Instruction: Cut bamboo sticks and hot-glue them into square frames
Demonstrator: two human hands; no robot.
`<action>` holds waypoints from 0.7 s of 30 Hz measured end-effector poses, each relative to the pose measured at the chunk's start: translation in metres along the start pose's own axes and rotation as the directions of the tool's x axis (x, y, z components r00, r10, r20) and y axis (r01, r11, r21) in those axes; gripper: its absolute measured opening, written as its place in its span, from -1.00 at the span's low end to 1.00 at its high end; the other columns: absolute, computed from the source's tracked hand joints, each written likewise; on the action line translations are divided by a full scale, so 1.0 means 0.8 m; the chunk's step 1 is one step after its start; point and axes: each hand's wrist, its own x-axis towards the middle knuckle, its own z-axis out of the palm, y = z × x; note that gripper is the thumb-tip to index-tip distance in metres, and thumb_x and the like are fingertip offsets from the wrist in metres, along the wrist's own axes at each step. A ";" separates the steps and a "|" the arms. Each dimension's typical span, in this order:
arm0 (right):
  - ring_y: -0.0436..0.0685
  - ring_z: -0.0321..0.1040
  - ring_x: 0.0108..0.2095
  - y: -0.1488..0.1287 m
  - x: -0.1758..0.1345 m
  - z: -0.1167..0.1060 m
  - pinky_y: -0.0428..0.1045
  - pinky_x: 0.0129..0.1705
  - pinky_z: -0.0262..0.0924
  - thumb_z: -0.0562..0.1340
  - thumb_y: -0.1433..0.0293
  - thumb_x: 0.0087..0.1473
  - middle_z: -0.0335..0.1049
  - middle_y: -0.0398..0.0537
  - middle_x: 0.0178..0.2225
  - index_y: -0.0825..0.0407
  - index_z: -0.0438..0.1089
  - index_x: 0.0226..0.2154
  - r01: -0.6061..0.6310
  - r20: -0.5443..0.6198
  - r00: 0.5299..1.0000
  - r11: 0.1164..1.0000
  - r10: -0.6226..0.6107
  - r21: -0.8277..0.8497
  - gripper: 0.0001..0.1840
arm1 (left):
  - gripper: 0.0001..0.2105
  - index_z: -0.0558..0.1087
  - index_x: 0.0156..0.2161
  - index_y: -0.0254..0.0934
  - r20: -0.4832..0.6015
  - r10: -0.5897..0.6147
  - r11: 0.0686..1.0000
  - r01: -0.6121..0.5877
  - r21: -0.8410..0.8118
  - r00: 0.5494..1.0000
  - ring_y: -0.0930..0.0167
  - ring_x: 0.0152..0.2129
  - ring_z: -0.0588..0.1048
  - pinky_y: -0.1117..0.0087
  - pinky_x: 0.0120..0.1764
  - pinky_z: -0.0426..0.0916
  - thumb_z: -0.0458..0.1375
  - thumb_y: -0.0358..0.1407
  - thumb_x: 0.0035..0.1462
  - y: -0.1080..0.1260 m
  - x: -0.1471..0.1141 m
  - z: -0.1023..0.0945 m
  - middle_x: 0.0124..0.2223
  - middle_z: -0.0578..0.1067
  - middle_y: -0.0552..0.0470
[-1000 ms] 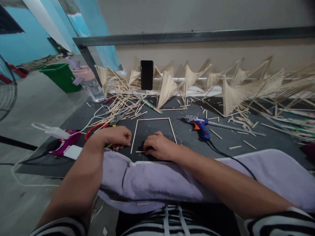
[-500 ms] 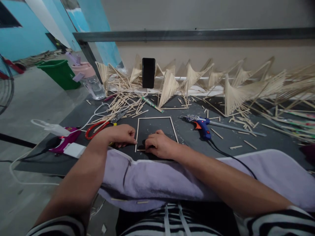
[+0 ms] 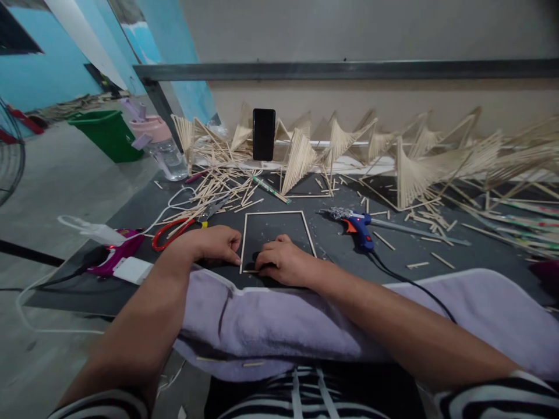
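On the dark tabletop lies a square frame of thin wooden sticks (image 3: 244, 235). My left hand (image 3: 220, 244) is closed, its fingertips at the frame's left side near the lower-left corner. Inside the near part of the frame, my right hand (image 3: 286, 262) has its fingers pinched on the near wooden stick (image 3: 250, 272), whose left end meets that corner. The rest of this stick and the near right corner are hidden behind the right hand. Red-handled pliers (image 3: 172, 234) lie just beyond my left wrist.
A blue hot glue gun (image 3: 361, 230) lies to the right, its cord running toward me. Loose sticks (image 3: 218, 186) and twisted stick structures (image 3: 299, 160) fill the back, near an upright phone (image 3: 264, 135). A water bottle (image 3: 159, 148), a purple power strip (image 3: 117, 250) and a lilac cloth (image 3: 279, 317) are around.
The view has tilted slightly, so everything sits a little lower. My left fingertips have shifted slightly at the frame's corner; my right hand stays on the near stick.
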 end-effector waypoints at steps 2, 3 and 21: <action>0.00 0.24 -0.31 0.000 -0.001 0.001 -0.01 -0.18 -0.23 0.22 0.37 0.02 0.37 -0.13 -0.36 0.00 0.41 -0.34 0.004 0.000 1.000 1.000 -0.004 -0.009 -0.90 | -0.71 0.29 -0.45 -0.25 -0.022 -0.003 0.999 0.004 0.040 1.000 0.48 -0.65 0.30 0.51 -0.64 0.10 0.19 -0.08 -0.22 0.000 0.001 0.001 -0.59 0.32 0.17; 0.00 0.23 -0.31 0.001 -0.001 0.001 -0.01 -0.18 -0.23 0.22 0.37 0.01 0.37 -0.13 -0.36 0.00 0.42 -0.35 0.006 0.001 1.000 1.000 -0.006 -0.013 -0.90 | -0.70 0.29 -0.46 -0.25 -0.034 -0.001 0.998 0.003 0.059 0.999 0.48 -0.64 0.30 0.51 -0.64 0.10 0.19 -0.08 -0.22 0.000 0.001 0.001 -0.59 0.32 0.17; -0.01 0.24 -0.32 0.000 0.002 0.007 -0.01 -0.19 -0.20 0.17 0.40 0.05 0.35 -0.14 -0.42 0.02 0.41 -0.43 0.033 -0.009 0.999 0.999 -0.033 -0.032 -0.89 | -0.69 0.28 -0.51 -0.24 -0.102 0.004 0.987 0.013 0.160 0.995 0.46 -0.60 0.29 0.49 -0.59 0.06 0.21 -0.06 -0.25 -0.002 0.011 0.004 -0.57 0.34 0.15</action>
